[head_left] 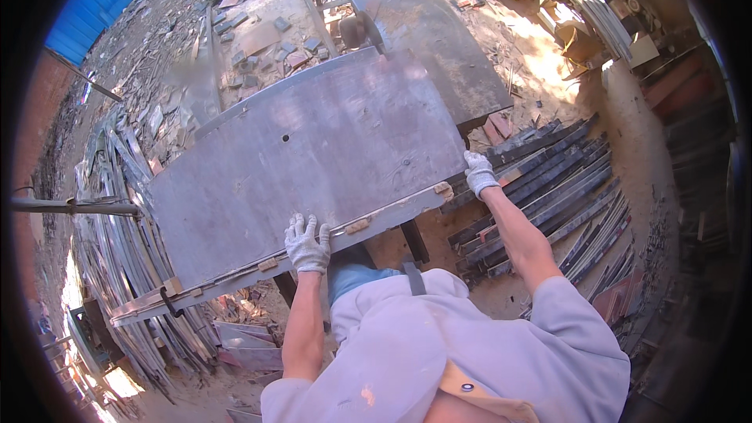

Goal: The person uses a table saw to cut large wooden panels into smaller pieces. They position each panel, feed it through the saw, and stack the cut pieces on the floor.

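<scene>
While the gloved left hand (307, 244) rests spread on the near edge of a large grey metal sheet (313, 149) on a saw table (235, 278), the gloved right hand (478, 172) curls around its right corner, long axis running left to right; fingertips under the corner are hidden.

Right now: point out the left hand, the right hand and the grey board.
left hand (307, 246), head view, back of the glove.
right hand (479, 173), head view, back of the glove.
grey board (313, 157), head view, middle of its bare top face.
</scene>
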A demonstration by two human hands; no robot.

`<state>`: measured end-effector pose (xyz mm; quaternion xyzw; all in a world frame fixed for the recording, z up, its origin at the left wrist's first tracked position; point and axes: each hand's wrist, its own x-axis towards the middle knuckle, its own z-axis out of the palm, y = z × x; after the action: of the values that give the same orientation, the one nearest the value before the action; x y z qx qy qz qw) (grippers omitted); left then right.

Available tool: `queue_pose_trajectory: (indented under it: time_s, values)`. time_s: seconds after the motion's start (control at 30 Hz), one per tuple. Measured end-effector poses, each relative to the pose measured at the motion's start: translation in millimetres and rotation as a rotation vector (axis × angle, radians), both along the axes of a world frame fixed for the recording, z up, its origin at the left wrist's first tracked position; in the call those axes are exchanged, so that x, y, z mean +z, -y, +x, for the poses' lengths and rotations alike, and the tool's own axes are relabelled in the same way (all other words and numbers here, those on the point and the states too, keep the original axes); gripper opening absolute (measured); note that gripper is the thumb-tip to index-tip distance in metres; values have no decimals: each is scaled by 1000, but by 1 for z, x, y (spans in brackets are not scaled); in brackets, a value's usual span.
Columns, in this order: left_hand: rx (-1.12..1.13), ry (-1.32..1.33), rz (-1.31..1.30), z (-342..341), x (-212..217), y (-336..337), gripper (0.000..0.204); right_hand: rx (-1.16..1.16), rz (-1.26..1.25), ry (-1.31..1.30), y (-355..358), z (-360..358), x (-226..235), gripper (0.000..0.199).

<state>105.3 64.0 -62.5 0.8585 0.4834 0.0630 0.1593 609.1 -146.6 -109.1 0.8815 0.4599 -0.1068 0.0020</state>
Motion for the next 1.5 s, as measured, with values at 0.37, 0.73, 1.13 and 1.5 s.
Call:
queue_pose_trajectory:
  time_s: [0.37, 0.73, 1.13, 1.5]
  values:
    - [23, 24, 4, 7, -4, -17, 54, 19, -14, 10, -12, 9, -5, 68]
    - [22, 31, 31, 10, -9, -26, 55, 107, 22, 72, -16, 23, -20, 74]
    - [19, 11, 58, 36, -8, -89, 52, 186, 79, 27, -85, 54, -7, 75]
    - [16, 21, 125, 69, -15, -170, 49, 199, 81, 14, -168, 89, 5, 71]
